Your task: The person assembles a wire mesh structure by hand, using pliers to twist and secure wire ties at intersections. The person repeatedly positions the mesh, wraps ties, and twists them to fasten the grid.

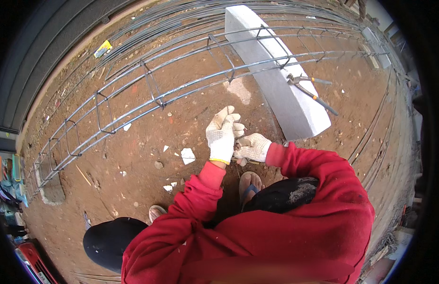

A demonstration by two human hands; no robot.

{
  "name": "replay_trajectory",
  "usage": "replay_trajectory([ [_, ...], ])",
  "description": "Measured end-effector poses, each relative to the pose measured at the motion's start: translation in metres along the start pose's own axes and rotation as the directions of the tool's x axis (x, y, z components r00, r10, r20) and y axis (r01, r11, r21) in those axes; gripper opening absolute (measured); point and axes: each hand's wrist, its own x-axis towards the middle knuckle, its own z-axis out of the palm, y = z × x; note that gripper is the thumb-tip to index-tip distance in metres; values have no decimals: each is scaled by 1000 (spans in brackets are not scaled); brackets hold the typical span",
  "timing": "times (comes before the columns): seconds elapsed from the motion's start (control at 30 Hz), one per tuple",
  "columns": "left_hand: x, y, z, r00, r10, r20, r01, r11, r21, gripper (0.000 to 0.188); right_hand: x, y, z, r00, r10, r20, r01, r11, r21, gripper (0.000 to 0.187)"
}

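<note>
White-knit-gloved L hand [222, 136] is half open, fingers bent; R hand [254, 146], gloved alike, curls tighter by it. Can't tell if either grips anything. Grey steel rebar cage [161, 104] lies ahead across white oblong block [286, 105], prob. propped off brown dirt [191, 125]; orange-handled metal pincers [306, 91] sit w/in reach.

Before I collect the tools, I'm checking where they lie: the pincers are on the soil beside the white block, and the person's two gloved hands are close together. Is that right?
Not quite: the head view shows the pincers resting on the white block, not beside it. The left hand and right hand are indeed close together.
</note>
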Motion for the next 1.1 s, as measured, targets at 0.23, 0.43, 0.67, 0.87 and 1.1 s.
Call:
replay_trajectory([
  [0.23, 38, 22, 21, 989, 147, -25, -149, 973, -175, 30, -13, -50, -37, 703, -636, -317, 470, 751, -464, 30],
  [0.43, 60, 39, 44, 984, 141, -113, -161, 966, -200, 22, 14, -125, -115, 209, -944, -255, 351, 315, -882, 48],
  [0.67, 66, 37, 52, 966, 229, -117, -246, 957, -154, 21, 65, -182, -124, 542, -796, -269, 410, 530, -742, 45],
  [0.87, 76, 37, 46, 975, 216, 47, -211, 973, -92, 19, 91, -201, -137, 600, -741, -302, 441, 621, -648, 26],
  [1.1, 79, 37, 44, 953, 250, 173, -240, 968, -78, 18, 94, -206, -142, 586, -808, -70, 605, 493, -626, 17],
])
